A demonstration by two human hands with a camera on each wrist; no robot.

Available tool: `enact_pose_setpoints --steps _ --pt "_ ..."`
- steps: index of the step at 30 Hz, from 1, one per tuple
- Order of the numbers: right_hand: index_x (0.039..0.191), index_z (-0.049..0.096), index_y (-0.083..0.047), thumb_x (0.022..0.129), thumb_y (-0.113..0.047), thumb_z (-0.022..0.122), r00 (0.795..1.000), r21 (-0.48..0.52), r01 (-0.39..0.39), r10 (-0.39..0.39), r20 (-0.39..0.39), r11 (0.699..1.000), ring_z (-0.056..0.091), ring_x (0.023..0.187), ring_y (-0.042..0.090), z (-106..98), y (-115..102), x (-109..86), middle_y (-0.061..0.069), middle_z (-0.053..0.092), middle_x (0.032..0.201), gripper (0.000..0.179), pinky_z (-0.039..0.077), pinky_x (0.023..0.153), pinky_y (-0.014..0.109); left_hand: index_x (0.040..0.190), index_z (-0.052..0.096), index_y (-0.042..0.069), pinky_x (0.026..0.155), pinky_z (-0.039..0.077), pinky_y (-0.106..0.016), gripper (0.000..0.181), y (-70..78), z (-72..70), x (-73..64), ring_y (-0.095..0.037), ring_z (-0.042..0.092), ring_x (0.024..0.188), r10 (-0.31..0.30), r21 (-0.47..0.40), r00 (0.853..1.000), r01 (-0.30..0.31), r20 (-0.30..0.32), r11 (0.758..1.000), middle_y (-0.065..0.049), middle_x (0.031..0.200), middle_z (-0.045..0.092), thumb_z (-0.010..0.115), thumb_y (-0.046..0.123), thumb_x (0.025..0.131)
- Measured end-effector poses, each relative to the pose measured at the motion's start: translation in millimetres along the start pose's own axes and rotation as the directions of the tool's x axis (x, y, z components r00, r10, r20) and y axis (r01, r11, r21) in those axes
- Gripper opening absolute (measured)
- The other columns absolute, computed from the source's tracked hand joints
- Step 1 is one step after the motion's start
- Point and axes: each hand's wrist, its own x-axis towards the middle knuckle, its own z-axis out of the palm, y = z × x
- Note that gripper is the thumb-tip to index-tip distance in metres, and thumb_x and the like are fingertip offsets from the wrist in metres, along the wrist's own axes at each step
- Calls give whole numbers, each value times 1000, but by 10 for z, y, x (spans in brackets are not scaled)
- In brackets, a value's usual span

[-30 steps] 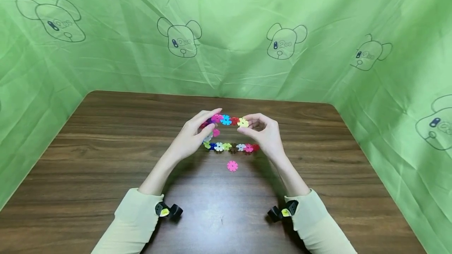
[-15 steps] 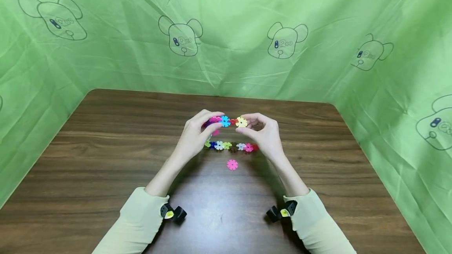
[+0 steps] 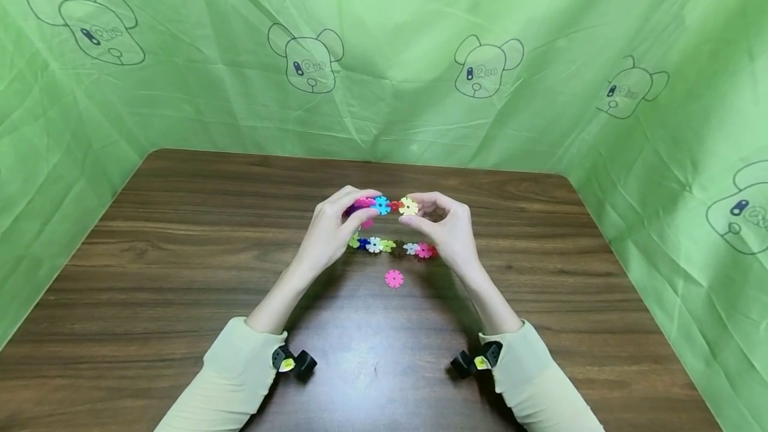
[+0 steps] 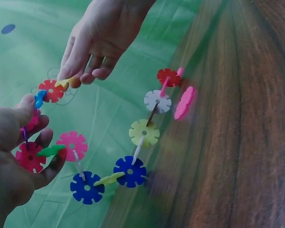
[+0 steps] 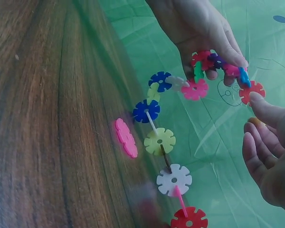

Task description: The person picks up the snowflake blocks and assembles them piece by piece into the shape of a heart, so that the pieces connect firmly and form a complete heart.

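A chain of notched plastic discs, slotted together at right angles in mixed colours, curves between the hands and down to the table. My left hand (image 3: 327, 235) pinches it beside the light blue disc (image 3: 381, 205), with pink, purple and green discs (image 4: 51, 150) among the fingers. My right hand (image 3: 449, 227) pinches the pale yellow disc (image 3: 409, 206) at the upper end, against the red disc (image 4: 51, 91). The chain's lower run passes dark blue (image 4: 129, 171), lime (image 4: 144, 132) and white discs (image 4: 157, 101) to a red end disc (image 5: 189, 218).
One loose pink disc (image 3: 393, 279) lies on the brown wooden table (image 3: 180, 272), on the near side of the chain. Green cloth (image 3: 396, 112) printed with bear heads surrounds the table's back and sides. Each wrist wears a small black camera (image 3: 303, 365).
My left hand has slid slightly right along the chain, its thumb and fingers now gripping by the light blue disc. My right hand has shifted slightly left with the pale yellow disc.
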Motion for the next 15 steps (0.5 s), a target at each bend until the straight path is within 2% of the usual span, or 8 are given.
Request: enact_pose_setpoints --steps 4,15 --pt "113 78 -11 80 -16 90 1000 0 28 -28 7 1000 67 79 8 7 202 45 4 73 86 35 58 76 26 120 74 22 61 50 -23 22 7 -33 10 -21 69 78 -36 -24 999 36 19 999 1 92 66 69 26 99" --pt "124 74 -18 80 -17 90 999 -2 35 -35 39 999 70 82 10 -2 185 48 14 74 97 46 60 79 28 122 73 24 57 49 -24 23 22 -98 15 -26 70 74 -95 -54 995 97 33 994 0 95 68 68 30 100"
